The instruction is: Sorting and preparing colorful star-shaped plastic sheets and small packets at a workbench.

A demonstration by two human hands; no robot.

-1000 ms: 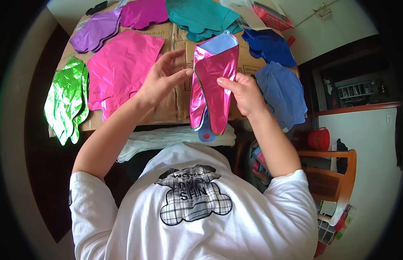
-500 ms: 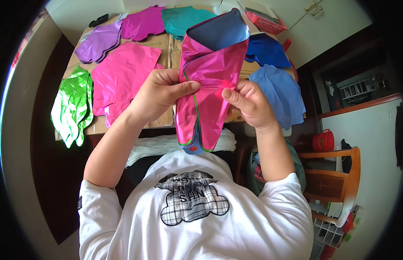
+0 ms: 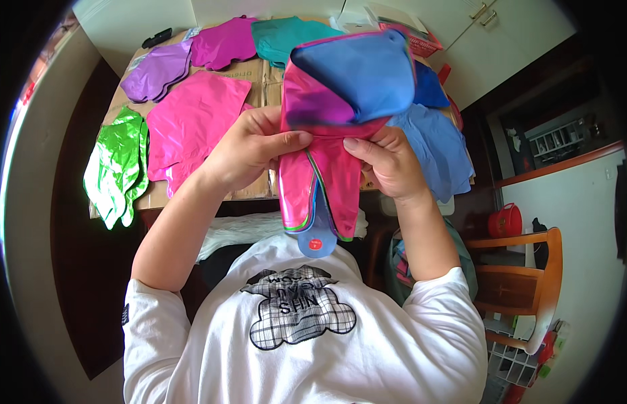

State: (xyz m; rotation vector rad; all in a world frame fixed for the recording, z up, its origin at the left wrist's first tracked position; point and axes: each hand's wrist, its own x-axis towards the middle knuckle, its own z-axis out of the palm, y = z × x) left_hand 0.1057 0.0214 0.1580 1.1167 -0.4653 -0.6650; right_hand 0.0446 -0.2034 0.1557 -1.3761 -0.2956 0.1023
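Both my hands hold up a flat, shiny pink foil balloon [image 3: 297,195] with blue and purple layers showing. My left hand [image 3: 249,151] pinches its left edge between thumb and fingers. Opposite it, my right hand [image 3: 394,161] grips the right edge the same way. Above my thumbs the upper part flares out, showing a broad blue face. Below, the foil hangs in two green-edged lobes, and a blue rounded tab [image 3: 316,248] with a red dot sticks out between them. The fingers behind the foil are partly hidden.
Flat foil pieces lie on a cardboard-covered table [image 3: 263,79]: green [image 3: 115,168], pink [image 3: 199,114], lilac [image 3: 157,69], magenta [image 3: 224,44], teal [image 3: 290,39], dark blue [image 3: 429,87] and light blue [image 3: 435,151]. A red basket [image 3: 424,46] stands behind; a wooden chair [image 3: 542,283] is at right.
The balloon's upper part has tipped over toward me, showing much more of the blue face. Its lower tab has swung further into sight. Both hands keep their grip in nearly the same place.
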